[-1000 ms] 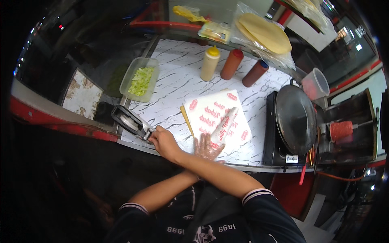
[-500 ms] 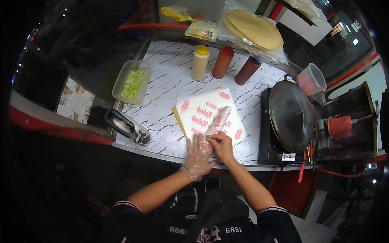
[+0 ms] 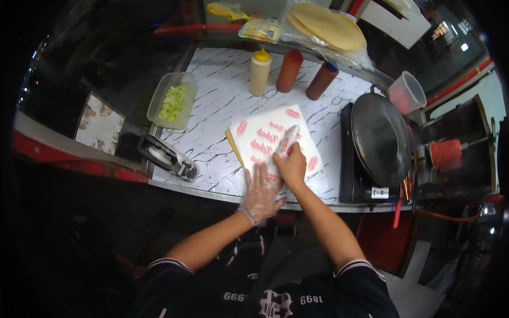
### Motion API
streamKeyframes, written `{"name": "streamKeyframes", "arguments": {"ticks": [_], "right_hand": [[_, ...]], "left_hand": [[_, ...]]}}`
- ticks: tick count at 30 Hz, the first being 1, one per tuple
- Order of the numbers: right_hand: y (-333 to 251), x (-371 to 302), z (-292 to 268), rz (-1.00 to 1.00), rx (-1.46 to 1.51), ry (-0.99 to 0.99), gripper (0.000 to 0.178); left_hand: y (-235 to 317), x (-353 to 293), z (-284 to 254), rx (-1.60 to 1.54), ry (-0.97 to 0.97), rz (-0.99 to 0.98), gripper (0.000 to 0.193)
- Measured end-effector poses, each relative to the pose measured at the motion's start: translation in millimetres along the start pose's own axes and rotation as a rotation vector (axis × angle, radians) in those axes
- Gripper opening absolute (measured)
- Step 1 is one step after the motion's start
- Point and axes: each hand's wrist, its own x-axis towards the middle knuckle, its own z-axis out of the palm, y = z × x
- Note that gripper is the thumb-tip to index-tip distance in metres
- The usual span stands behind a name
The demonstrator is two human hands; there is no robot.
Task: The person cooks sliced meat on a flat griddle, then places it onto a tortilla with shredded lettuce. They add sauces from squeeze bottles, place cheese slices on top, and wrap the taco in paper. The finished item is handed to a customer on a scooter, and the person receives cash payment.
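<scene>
A slim roll wrapped in white paper with red print [image 3: 293,133] lies slantwise on a stack of printed wrapping papers [image 3: 244,143]. Around its middle my bare right hand [image 3: 291,165] is closed, fingers curled over the paper. My left hand [image 3: 259,192], in a clear plastic glove, rests flat at the stack's near edge with fingers stretched out. Its thumb points toward my right wrist, and it grips nothing. A yellowish-brown edge [image 3: 233,148] sticks out from under the papers on the left. The roll's near end is partly hidden by my hands.
Left on the marbled counter [image 3: 217,79] are a tub of shredded lettuce [image 3: 173,103] and a tape dispenser [image 3: 168,159]. Three squeeze bottles [image 3: 289,71] stand behind the papers, below bagged flatbreads [image 3: 328,26]. A black pan [image 3: 380,140] sits on a stove at right, beside meat on a spit [image 3: 445,153].
My right hand has moved up along the roll, from a pinch near its lower end to a grasp around its middle. My left hand stays flat on the papers.
</scene>
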Motion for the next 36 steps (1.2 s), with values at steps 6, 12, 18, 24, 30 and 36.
{"name": "streamKeyframes", "arguments": {"ticks": [6,12,18,24,30,36], "right_hand": [[12.1,5.2,-51.1,0.064,0.203,-0.254,0.045],[32.3,-13.8,-83.8,-0.047,0.460,-0.578,0.024],[-24.0,-19.2,-105.4,-0.070,0.553,-0.763,0.027],[-42.1,-21.8,-103.7,-0.230,0.547,-0.843,0.031],[-22.1,17.0,-55.0,-0.397,0.513,-0.610,0.033],[-38.2,54.7,-62.4,-0.289,0.560,-0.486,0.033]], "left_hand": [[9.5,1.7,-34.7,-0.022,-0.095,-0.058,0.075],[30.9,-15.7,-56.2,0.143,0.116,0.083,0.076],[65.6,-22.1,-64.8,0.331,0.132,0.056,0.076],[92.8,-37.9,-68.8,0.340,0.141,0.024,0.076],[89.1,-43.0,-54.5,0.427,0.125,0.063,0.070],[54.6,-21.4,-85.3,0.273,0.164,0.096,0.066]]}}
